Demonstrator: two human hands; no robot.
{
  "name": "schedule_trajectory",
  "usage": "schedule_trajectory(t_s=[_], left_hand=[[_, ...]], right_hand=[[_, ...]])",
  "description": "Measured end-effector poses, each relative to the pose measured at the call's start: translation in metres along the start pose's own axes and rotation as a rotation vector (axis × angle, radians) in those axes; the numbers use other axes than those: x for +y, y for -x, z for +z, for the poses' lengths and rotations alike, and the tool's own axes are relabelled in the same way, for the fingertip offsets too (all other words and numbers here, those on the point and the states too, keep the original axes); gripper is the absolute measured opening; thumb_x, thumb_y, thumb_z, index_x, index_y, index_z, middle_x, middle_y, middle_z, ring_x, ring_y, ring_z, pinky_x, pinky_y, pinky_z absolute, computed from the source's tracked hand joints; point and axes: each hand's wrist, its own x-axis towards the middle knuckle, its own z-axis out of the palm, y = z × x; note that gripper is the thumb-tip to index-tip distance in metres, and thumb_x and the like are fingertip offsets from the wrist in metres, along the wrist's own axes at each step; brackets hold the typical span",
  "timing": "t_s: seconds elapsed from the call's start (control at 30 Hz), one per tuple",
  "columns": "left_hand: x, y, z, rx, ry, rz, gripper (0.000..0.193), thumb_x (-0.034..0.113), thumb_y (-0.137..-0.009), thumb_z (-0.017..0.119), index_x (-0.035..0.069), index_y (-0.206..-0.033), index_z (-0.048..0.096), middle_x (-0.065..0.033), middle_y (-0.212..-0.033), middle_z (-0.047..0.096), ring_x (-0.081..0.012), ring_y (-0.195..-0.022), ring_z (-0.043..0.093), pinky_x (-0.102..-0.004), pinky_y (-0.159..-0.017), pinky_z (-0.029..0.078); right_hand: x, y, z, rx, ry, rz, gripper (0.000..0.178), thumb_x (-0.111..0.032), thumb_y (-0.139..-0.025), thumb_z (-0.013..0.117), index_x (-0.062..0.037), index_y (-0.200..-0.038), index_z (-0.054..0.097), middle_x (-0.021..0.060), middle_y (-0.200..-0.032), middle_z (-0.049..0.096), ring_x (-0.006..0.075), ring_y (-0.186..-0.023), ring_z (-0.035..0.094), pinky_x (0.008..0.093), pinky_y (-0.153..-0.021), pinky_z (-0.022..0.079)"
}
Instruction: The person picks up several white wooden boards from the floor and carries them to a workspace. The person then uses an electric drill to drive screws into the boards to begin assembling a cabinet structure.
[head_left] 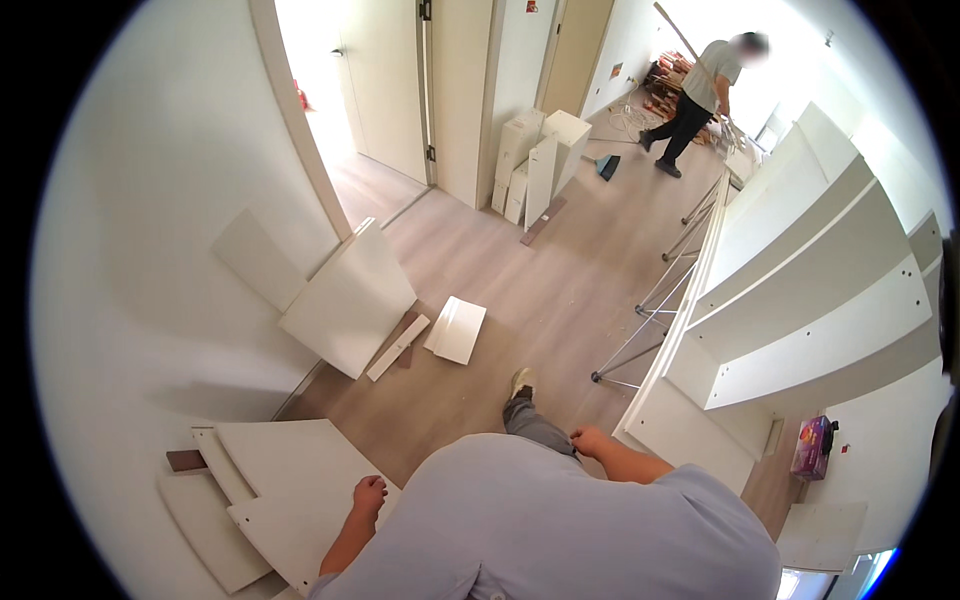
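My left hand (370,492) hangs at the lower left beside the stacked white panels (290,455), its fingers loosely curled with nothing visible in them. Whether it touches the top panel, I cannot tell. On the other side my right hand (590,441) is next to my grey trouser leg (540,427); its fingers are slightly apart and hold nothing that shows. Just right of that hand stands the near end of a long white cabinet frame (690,425), lying on folding metal-legged supports (650,312). One of my shoes (522,382) is on the wood-look floor.
White boards (350,300) lean against the left wall, with a small white panel (461,330) and a narrow strip (398,348) on the floor. Further off are stacked white boxes (517,150), a broom head (607,167) and a co-worker (705,90) holding a long pole. A purple box (813,448) stands at right.
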Motion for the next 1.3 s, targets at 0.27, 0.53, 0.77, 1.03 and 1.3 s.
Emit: schedule_trajectory(t_s=[0.27,0.53,0.77,1.03,1.3], left_hand=[[0.003,-0.074,0.068,-0.142,-0.677,0.223,0.039,0.033,-0.093,0.066,0.0,-0.114,0.07,-0.0106,-0.093,0.074,-0.0182,-0.082,0.071,-0.0362,-0.069,0.057],[0.199,-0.124,0.146,-0.164,-0.748,0.231,0.041,0.035,-0.093,0.066,0.001,-0.115,0.071,-0.0115,-0.095,0.074,-0.0218,-0.083,0.072,-0.0387,-0.072,0.057],[0.48,-0.15,0.26,-0.148,-0.549,0.257,0.043,0.036,-0.094,0.066,0.001,-0.117,0.071,-0.0122,-0.096,0.074,-0.0249,-0.085,0.072,-0.0408,-0.075,0.057],[0.598,-0.305,0.357,-0.286,-0.797,0.454,0.041,0.035,-0.094,0.066,0.004,-0.119,0.073,-0.015,-0.107,0.076,-0.0248,-0.089,0.074,-0.0408,-0.085,0.058],[0.735,-0.418,0.481,-0.507,-1.001,0.374,0.042,0.038,-0.092,0.068,0.007,-0.119,0.074,-0.0163,-0.109,0.076,-0.0307,-0.097,0.074,-0.042,-0.091,0.057]], right_hand=[[0.013,-0.091,-0.054,0.143,-0.137,-0.042,0.032,-0.024,-0.088,0.065,-0.0118,-0.115,0.078,0.0169,-0.11,0.076,0.0317,-0.103,0.072,0.043,-0.091,0.056],[0.023,-0.224,-0.182,0.153,-0.519,-0.044,0.031,-0.022,-0.09,0.068,-0.0068,-0.115,0.076,0.014,-0.101,0.077,0.0242,-0.087,0.073,0.038,-0.078,0.057],[0.07,-0.244,-0.257,0.277,-0.565,-0.1,0.033,-0.021,-0.091,0.069,-0.0032,-0.119,0.072,0.0102,-0.097,0.076,0.0181,-0.084,0.071,0.0344,-0.075,0.056],[0.093,-0.214,-0.259,0.387,-0.89,-0.019,0.035,-0.024,-0.092,0.07,-0.0033,-0.12,0.072,0.0142,-0.105,0.077,0.0222,-0.096,0.073,0.0354,-0.087,0.056],[0.07,-0.223,-0.266,0.429,-1.03,0.246,0.04,-0.02,-0.091,0.072,0.0024,-0.125,0.069,0.0182,-0.113,0.075,0.0286,-0.104,0.071,0.0395,-0.092,0.055]])
